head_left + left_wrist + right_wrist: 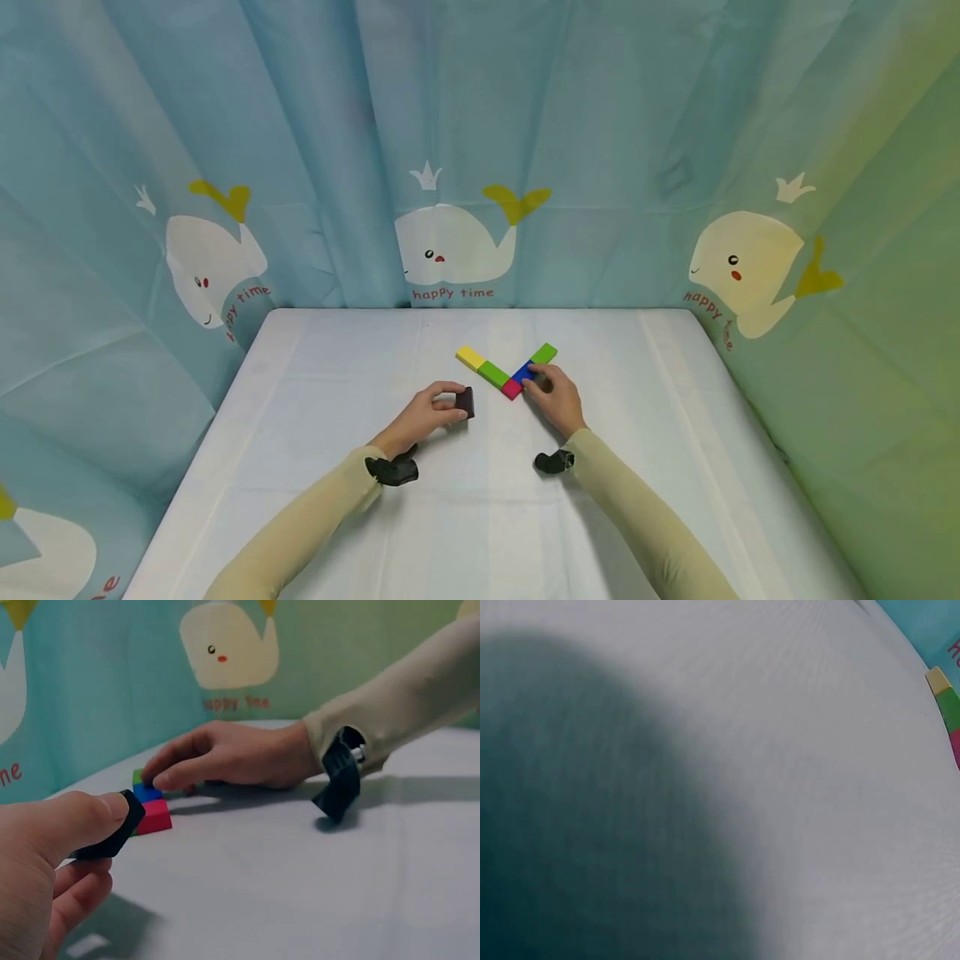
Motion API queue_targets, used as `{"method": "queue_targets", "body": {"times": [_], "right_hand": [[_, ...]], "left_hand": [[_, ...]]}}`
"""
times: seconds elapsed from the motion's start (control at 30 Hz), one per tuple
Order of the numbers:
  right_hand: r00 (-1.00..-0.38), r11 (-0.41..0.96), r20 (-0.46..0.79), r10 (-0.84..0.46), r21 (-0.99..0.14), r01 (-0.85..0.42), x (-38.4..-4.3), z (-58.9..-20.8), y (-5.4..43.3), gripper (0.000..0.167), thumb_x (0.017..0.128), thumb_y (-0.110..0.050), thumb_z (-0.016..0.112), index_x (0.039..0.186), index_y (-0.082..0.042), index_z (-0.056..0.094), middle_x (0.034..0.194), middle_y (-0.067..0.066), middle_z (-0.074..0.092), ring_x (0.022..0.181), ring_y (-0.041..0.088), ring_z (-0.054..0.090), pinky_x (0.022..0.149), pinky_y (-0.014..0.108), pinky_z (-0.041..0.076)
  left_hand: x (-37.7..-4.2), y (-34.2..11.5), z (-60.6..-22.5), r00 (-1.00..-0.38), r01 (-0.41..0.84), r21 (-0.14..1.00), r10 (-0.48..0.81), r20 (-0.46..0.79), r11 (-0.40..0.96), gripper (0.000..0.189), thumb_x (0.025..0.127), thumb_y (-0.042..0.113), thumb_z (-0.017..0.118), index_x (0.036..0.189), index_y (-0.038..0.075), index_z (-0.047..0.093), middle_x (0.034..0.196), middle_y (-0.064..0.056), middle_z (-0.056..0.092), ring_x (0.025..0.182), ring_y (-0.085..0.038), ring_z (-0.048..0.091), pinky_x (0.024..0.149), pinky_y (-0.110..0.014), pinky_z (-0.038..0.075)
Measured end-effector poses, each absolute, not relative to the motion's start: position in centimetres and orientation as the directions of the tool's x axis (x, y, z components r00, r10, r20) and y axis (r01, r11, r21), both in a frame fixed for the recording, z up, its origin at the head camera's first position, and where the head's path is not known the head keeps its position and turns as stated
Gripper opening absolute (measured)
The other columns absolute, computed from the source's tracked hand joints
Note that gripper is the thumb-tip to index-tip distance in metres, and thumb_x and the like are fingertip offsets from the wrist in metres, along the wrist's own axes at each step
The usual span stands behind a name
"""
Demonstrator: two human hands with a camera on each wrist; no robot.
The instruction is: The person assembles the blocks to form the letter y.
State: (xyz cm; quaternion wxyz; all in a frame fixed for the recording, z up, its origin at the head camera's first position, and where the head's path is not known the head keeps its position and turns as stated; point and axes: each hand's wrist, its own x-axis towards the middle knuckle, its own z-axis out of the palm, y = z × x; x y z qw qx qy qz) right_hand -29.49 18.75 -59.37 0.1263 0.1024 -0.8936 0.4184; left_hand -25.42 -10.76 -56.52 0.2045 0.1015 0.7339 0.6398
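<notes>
Five-piece talk aside, a V of coloured blocks lies on the white table: yellow block (470, 358), green block (493, 374), red block (512, 389) at the corner, blue block (521, 372) and a second green block (543, 354). My right hand (558, 404) pinches the blue block between thumb and fingers. Left of the corner, my left hand (423, 417) holds a dark block (466, 403) between thumb and fingers. In the left wrist view the dark block (112, 829) shows an angled end face and overlaps the row. The right wrist view leaves the right hand out.
The white-covered table (465, 533) ends at a blue curtain (615, 125) printed with whales, which also runs along both sides. Black wrist straps (393, 470) sit at both sleeve cuffs. A blurred dark shape (592, 825) fills the lower left of the right wrist view.
</notes>
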Motion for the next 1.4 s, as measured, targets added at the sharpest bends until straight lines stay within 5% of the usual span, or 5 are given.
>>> {"method": "queue_targets", "body": {"times": [0.53,0.93,1.07,1.27,1.4], "right_hand": [[-0.947,0.622,0.314,-0.07,-0.728,-0.288,-29.6,-59.6,18.9,0.037,0.09,-0.022,0.072,0.123,-0.007,0.066,0.109,0.011,0.063,0.083,0.023,0.054,0.074,0.038,0.046],[-0.942,0.633,0.327,-0.072,-0.715,-0.297,-29.5,-59.6,18.8,0.036,0.091,-0.022,0.071,0.123,-0.006,0.066,0.11,0.012,0.064,0.082,0.022,0.055,0.073,0.037,0.045],[-0.944,0.635,0.322,-0.071,-0.716,-0.292,-29.5,-59.4,18.7,0.036,0.091,-0.022,0.071,0.123,-0.006,0.066,0.112,0.012,0.064,0.084,0.023,0.055,0.074,0.038,0.045],[-0.949,0.635,0.308,-0.068,-0.72,-0.279,-29.4,-59.0,18.6,0.036,0.091,-0.023,0.071,0.123,-0.006,0.066,0.11,0.011,0.064,0.083,0.022,0.054,0.074,0.037,0.045],[-0.949,0.634,0.309,-0.068,-0.721,-0.28,-29.4,-59.0,18.7,0.037,0.091,-0.023,0.071,0.124,-0.006,0.066,0.11,0.011,0.063,0.084,0.022,0.054,0.074,0.037,0.045]], "left_hand": [[-27.5,-8.9,-56.0,-0.913,-0.077,0.98,0.381,-0.142,0.181,0.049,0.088,0.034,0.074,0.13,0.016,0.057,0.136,-0.01,0.051,0.115,-0.022,0.056,0.093,-0.038,0.048],[-28.7,-7.4,-55.3,-0.847,0.111,0.94,0.525,-0.08,0.323,0.039,0.089,0.014,0.073,0.126,0.01,0.063,0.132,-0.009,0.049,0.11,-0.02,0.059,0.091,-0.034,0.051],[-28.8,-6.7,-55.1,-0.815,0.21,0.89,0.576,-0.068,0.404,0.037,0.089,0.014,0.073,0.125,0.01,0.065,0.128,-0.01,0.05,0.108,-0.02,0.058,0.091,-0.034,0.05],[-29.5,-6.0,-55.8,-0.778,0.478,0.659,0.628,0.012,0.58,0.031,0.087,0.014,0.076,0.117,0.009,0.07,0.125,-0.007,0.051,0.115,-0.019,0.052,0.099,-0.035,0.044],[-29.5,-5.7,-55.8,-0.79,0.474,0.644,0.613,0.009,0.601,0.031,0.088,0.016,0.075,0.117,0.008,0.07,0.123,-0.005,0.055,0.114,-0.018,0.054,0.098,-0.035,0.044]]}}
